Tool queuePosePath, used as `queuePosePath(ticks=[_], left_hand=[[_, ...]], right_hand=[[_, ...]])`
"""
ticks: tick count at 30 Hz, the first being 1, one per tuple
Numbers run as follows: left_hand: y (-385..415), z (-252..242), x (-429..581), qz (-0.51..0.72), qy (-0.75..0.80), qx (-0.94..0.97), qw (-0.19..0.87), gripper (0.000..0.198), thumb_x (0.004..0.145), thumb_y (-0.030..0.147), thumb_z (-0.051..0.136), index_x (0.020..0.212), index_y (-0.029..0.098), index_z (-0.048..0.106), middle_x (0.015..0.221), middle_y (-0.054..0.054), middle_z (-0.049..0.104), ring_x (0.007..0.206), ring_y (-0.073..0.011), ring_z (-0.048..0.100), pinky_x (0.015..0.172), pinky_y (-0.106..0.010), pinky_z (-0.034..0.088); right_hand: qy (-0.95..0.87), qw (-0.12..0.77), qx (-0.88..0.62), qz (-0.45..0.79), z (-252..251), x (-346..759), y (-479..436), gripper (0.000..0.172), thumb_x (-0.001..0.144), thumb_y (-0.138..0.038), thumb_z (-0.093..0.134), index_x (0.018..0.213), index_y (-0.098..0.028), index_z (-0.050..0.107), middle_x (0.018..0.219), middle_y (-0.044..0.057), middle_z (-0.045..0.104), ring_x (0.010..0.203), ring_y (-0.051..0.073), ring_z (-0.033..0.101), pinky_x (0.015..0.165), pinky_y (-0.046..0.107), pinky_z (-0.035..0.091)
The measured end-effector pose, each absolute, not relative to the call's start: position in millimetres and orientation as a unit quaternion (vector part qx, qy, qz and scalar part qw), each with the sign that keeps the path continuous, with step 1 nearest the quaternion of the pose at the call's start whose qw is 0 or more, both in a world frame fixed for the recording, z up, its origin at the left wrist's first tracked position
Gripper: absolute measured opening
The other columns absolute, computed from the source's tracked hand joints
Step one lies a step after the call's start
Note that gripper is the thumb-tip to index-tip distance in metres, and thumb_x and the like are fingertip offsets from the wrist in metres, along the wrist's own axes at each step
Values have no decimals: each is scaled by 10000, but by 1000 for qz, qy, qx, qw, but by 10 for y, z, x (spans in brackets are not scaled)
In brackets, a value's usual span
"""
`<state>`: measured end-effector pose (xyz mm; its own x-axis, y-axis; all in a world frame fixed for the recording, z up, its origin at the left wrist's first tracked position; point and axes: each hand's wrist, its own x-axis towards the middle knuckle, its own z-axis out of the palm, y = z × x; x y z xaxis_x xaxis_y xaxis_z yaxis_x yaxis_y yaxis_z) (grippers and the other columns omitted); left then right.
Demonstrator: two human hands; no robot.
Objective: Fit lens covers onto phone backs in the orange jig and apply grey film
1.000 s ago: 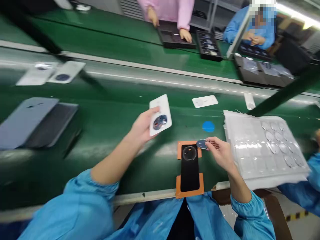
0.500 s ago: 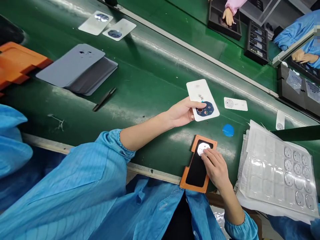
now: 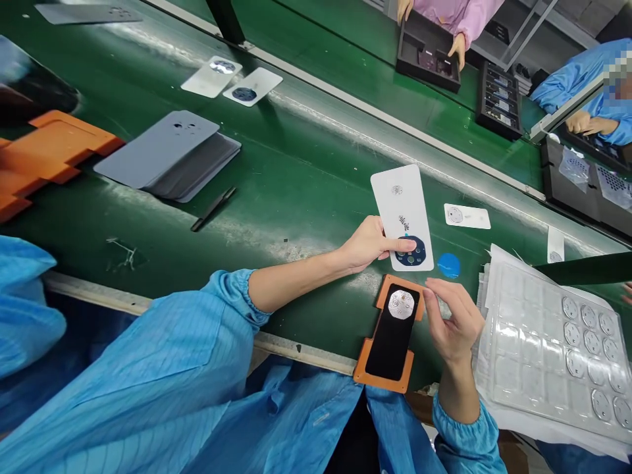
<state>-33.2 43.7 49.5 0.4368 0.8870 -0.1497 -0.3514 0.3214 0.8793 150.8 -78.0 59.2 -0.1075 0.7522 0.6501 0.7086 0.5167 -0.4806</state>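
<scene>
My left hand (image 3: 375, 245) pinches a white phone back panel (image 3: 401, 191), its thumb lying over the dark blue round camera area. Below it, at the table's front edge, an orange fixture (image 3: 366, 361) holds a black phone-shaped plate (image 3: 392, 345) with a shiny silver disc (image 3: 401, 304) near its top. Just right of the fixture is my right hand (image 3: 453, 320), thumb and forefinger pinched together above its upper right corner. Whatever those fingers hold, if anything, is too small to make out. A blue round film (image 3: 449, 265) lies on the green table beyond that hand.
To the right sits a clear plastic tray (image 3: 533, 375) with several silver discs. Grey panels (image 3: 158, 155), a black pen-like tool (image 3: 213, 209) and orange fixtures (image 3: 59, 148) lie left. White cards (image 3: 471, 217) rest along the back. Across the divider, other people handle black trays (image 3: 428, 62).
My right hand has lifted off the silver disc and moved right, its fingers now pinched. My left hand and the white panel have shifted slightly down in view, the panel turned more upright.
</scene>
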Motion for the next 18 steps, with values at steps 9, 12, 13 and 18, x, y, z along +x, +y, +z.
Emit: queuePosePath(ticks=[9,12,13,18], left_hand=[[354,408,-303,371,354,537,670,339,746,412,813,888,105,794,777,-92,752,481,-97,550,430,-201,390],[293,359,-262,380,346,558,652,296,756,402,792,878,132,796,894,-85,778,817,-221,726,682,-256,561],[270,337,-242,384,348,562,645,291,761,400,789,881,136,794,939,-85,781,894,-242,732,749,-273,574],[135,246,-148,371,349,607,610,399,933,483,599,977,126,773,956,-95,770,837,-221,729,676,-266,579]], right_hand=[[-707,498,-500,49,452,1433,-654,180,915,-109,641,997,-252,713,906,38,761,830,208,729,731,360,592],[-690,491,-528,62,405,1421,-633,139,930,-137,627,968,-242,710,898,35,755,824,196,719,748,347,581],[-682,487,-542,66,381,1416,-624,122,937,-155,624,959,-239,709,892,36,751,820,194,715,746,345,578],[-614,498,-604,98,242,1415,-579,88,945,-267,636,969,-222,708,945,65,735,877,214,698,785,371,589]])
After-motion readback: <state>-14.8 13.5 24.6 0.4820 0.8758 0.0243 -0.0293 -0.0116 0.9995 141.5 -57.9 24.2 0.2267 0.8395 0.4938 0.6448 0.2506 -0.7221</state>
